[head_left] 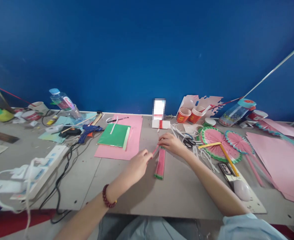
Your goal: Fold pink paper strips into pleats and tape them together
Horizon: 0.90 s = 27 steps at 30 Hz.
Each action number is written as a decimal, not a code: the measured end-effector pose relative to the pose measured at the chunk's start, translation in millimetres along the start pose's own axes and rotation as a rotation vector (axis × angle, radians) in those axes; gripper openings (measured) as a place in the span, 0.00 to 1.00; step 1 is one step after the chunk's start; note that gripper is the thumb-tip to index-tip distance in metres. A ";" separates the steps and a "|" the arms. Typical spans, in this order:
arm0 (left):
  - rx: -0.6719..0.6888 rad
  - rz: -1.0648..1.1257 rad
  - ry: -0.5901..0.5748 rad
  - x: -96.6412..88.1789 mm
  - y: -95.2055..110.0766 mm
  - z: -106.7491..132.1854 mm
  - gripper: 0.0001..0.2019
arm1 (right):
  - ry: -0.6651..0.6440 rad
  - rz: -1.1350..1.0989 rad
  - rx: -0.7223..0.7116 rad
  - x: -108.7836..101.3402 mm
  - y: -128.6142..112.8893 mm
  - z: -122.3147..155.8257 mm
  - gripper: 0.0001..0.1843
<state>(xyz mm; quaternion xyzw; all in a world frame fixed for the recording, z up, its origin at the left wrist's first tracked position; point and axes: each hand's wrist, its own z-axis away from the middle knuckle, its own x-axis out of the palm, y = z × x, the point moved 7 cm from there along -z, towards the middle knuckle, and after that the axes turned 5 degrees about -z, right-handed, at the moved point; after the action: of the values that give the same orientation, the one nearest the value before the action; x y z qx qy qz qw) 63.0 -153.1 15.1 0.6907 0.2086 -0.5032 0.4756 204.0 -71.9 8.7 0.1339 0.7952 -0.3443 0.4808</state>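
Note:
A pleated pink paper bundle [160, 163] with green ends lies on the table in front of me, its folds pressed close together. My right hand [171, 143] is closed over its far end, the fingertips partly hiding that end. Just to the left, my left hand [139, 163] pinches one end of a narrow pink strip [156, 150], which slants up toward the right fingers. Whether this strip is joined to the bundle I cannot tell. A dark red bead bracelet [108, 196] circles my left wrist.
Left are a green paper pack [114, 135] on pink sheets [134, 133], a blue glue gun [88, 130] and a power strip [46, 170]. Right are scissors [189, 142], watermelon-patterned paper fans [220, 143], a phone [224, 169] and a mouse [242, 190]. Red paper cups [184, 115] stand behind.

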 end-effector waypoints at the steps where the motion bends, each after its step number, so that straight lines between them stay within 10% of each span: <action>1: -0.027 -0.005 -0.007 7.8 1.3 6.2 0.18 | -0.024 -0.005 -0.003 5.0 -1.4 0.3 0.11; 7: -0.127 0.007 0.094 40.6 9.4 23.1 0.19 | -0.094 0.080 0.011 21.6 1.1 5.3 0.13; 27: -0.184 -0.122 0.226 58.9 38.3 18.1 0.11 | -0.179 0.114 0.134 15.4 7.9 10.0 0.14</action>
<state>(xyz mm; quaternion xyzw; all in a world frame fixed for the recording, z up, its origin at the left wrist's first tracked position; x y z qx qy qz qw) 107.4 -197.6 -21.2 0.6825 0.3474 -0.4290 0.4790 207.2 -74.8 -10.8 0.1794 0.7155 -0.3791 0.5587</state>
